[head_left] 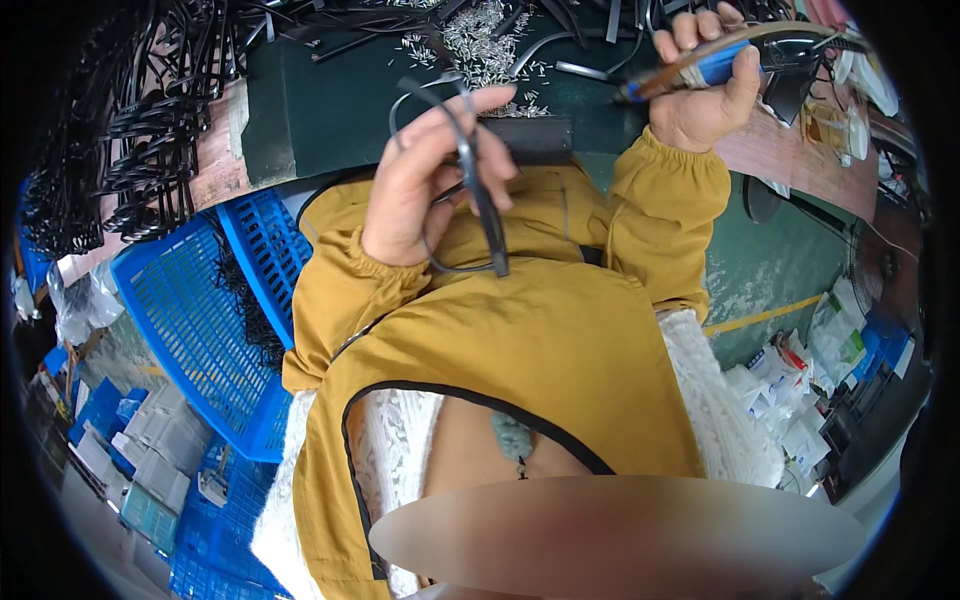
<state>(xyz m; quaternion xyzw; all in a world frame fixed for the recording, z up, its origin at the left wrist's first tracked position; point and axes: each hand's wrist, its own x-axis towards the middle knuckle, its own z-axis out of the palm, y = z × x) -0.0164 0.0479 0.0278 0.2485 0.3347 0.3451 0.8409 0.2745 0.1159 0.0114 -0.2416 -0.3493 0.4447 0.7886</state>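
My left hand (425, 175) is closed on a thin black eyeglass frame (482, 190), which is tilted and somewhat blurred in front of my mustard apron. One dark temple arm of the frame points down toward my chest. At the upper right, my right hand (700, 105) wraps round a powered screwdriver (715, 65) with a blue band on its body. The tool's dark tip points left over the bench. Beyond my left hand lies a heap of small silver screws or pins (485, 45) on the dark green bench top (330, 110).
Many black frames (165, 130) are piled at the bench's left end. Blue plastic baskets (190, 310) stand below, left of my lap, with black parts inside. Loose dark temple arms (570, 40) lie along the back. Plastic bags (790, 400) sit at the lower right.
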